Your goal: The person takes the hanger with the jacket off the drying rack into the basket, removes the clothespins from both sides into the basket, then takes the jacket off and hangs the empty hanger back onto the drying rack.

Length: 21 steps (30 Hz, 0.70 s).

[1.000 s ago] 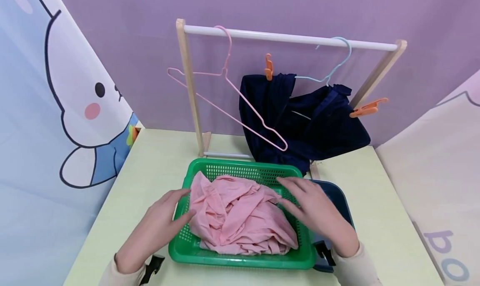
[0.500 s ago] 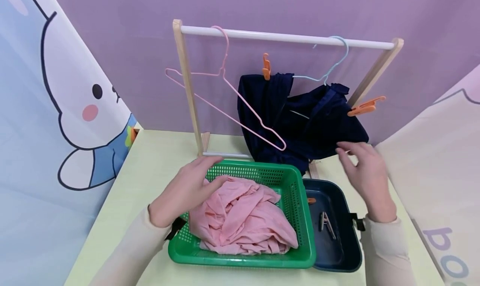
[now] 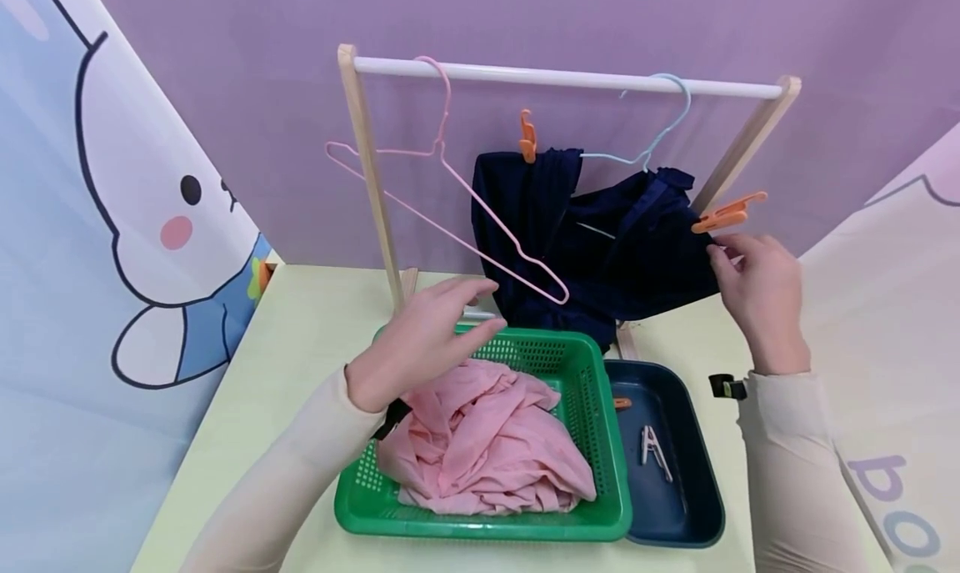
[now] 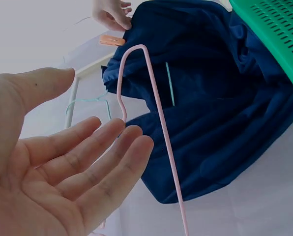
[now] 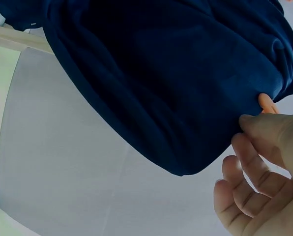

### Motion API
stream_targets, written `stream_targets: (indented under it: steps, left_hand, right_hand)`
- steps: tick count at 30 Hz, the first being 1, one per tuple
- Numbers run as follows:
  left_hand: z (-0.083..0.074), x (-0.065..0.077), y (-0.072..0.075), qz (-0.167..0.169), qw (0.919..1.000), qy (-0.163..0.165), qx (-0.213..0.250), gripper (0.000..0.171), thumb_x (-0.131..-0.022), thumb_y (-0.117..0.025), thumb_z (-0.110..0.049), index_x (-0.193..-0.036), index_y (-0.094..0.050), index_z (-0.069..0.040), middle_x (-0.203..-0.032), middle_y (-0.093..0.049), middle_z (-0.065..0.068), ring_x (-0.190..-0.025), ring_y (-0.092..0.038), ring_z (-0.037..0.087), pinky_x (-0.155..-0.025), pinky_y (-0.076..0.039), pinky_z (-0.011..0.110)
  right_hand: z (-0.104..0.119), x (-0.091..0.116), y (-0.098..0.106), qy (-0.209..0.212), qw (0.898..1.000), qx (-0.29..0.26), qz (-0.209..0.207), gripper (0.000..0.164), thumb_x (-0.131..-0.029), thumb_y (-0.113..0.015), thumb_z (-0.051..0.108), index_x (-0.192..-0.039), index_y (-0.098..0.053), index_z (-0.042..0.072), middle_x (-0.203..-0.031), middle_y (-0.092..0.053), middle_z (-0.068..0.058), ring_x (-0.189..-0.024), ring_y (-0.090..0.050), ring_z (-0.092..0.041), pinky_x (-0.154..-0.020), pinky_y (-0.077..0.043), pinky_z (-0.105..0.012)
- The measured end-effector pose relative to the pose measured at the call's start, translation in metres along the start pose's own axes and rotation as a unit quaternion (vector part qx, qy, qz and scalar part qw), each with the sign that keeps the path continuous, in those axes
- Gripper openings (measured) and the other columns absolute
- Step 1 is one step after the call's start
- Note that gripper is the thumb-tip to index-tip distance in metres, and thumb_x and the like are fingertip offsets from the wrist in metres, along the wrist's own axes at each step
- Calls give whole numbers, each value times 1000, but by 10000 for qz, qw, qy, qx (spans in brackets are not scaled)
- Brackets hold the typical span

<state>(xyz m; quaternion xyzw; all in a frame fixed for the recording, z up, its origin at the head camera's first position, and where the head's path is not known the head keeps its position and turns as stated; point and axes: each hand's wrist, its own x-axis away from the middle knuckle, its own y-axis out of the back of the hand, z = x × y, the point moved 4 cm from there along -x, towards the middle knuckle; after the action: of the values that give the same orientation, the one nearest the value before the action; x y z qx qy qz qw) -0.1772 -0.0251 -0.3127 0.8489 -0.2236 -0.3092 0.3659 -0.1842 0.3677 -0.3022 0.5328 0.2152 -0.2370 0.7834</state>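
A navy blue garment [image 3: 630, 264] hangs from a light blue hanger [image 3: 687, 106], with an orange clothespin [image 3: 528, 138] on its left part and another orange clothespin [image 3: 723, 214] at the right. Just below that right clothespin, my right hand [image 3: 767, 302] pinches the garment's edge between thumb and index finger, as the garment [image 5: 171, 88] in the right wrist view also shows. My left hand [image 3: 427, 335] hovers over the basket's back left, fingers spread and holding nothing. Close to its fingers in the left wrist view is a pink hanger [image 4: 162, 123], apparently untouched.
A wooden rack with a white bar [image 3: 555, 77] carries both hangers. In front stands a green basket [image 3: 480, 532] holding crumpled pink cloth [image 3: 502, 439]. Beside it, a dark blue tray [image 3: 663, 506] contains a pale clothespin [image 3: 654, 452] and an orange one [image 3: 622, 404].
My right hand has moved from the basket up and right to the garment's edge and pinched it. The left hand has risen and moved right, above the basket's back. The tray has come into full view.
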Motion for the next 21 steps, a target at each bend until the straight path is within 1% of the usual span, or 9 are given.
stream_targets:
  steps: [3,7,11,16,17,19,21]
  left_hand:
    - [-2,-3,0,-49,9999,-83,35,43,-99,-66,-30,-133,-61,-4,-129,-63,10,-108,-65,20,-89,-56,37]
    - [-2,-3,-1,-42,9999,-19,118,42,-98,-67,-29,-132,-61,-4,-126,-64,9,-106,-65,19,-87,-57,37]
    - [0,-3,-2,-58,9998,4,175,42,-98,-68,-28,-132,-61,-4,-126,-64,9,-105,-66,19,-86,-57,36]
    - [2,-1,0,-181,9996,22,217,41,-98,-68,-28,-131,-61,-4,-123,-66,7,-103,-66,18,-83,-58,36]
    - [2,-1,0,-223,9996,12,199,41,-98,-68,-28,-130,-62,-4,-123,-66,7,-103,-66,18,-89,-55,38]
    - [2,-2,2,-308,9994,-29,136,41,-98,-68,-29,-130,-62,-4,-121,-67,7,-102,-66,18,-96,-49,44]
    - [2,-3,4,-387,9991,-97,119,40,-98,-68,-29,-129,-62,-4,-120,-67,7,-102,-66,19,-96,-49,45]
  right_hand:
    - [-1,-2,-2,78,9999,77,-1,20,-98,-64,13,-103,-74,-3,-88,-65,-21,-76,-56,-36,-63,-38,-45]
    - [-1,1,-4,278,9994,94,-200,18,-99,-63,11,-99,-72,-5,-85,-62,-21,-75,-56,-38,-64,-40,-51]
    - [-2,4,-5,354,9981,64,-491,18,-98,-63,11,-99,-71,-6,-83,-60,-21,-76,-56,-40,-65,-41,-56]
    - [-2,5,-4,469,9940,111,-985,19,-99,-63,12,-98,-70,-5,-82,-59,-21,-74,-55,-40,-62,-40,-57]
    - [-2,4,-4,486,9929,117,-1081,20,-99,-63,13,-98,-70,-6,-82,-59,-21,-75,-55,-40,-62,-40,-57]
    - [-2,3,-2,451,9910,119,-1254,21,-100,-63,14,-98,-70,-5,-83,-59,-22,-76,-56,-41,-63,-41,-59]
    - [-2,1,0,374,9894,112,-1398,22,-100,-62,15,-98,-70,-5,-84,-60,-22,-78,-56,-42,-65,-41,-60]
